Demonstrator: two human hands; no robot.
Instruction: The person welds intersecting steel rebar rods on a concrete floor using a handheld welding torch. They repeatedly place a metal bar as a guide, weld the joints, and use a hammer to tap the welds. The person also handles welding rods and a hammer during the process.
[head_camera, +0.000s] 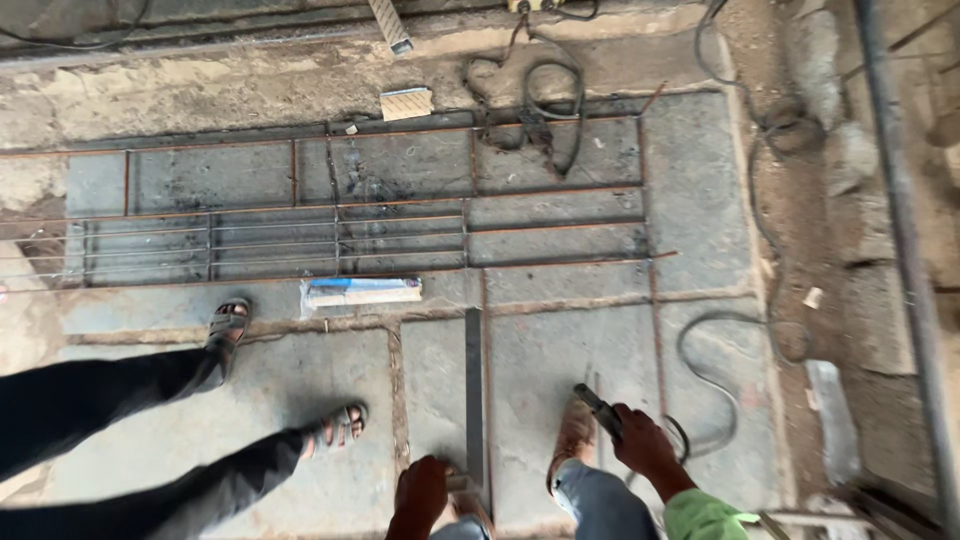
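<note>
The left hand (420, 492) is closed on the near end of a long, flat grey steel bar (474, 395) lying on the stone floor (560, 370), likely heavy and stiff, while the right hand (640, 440) grips a dark welding holder (598, 408).

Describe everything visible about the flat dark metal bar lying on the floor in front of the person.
The flat metal bar is a long, narrow, dark grey strip, steel by its look, lying flat on the stone floor. It runs straight away from the person towards the rusty rod grille. The left hand rests at its near end, apparently touching it. A thin rusty rod lies alongside its right edge.
</note>
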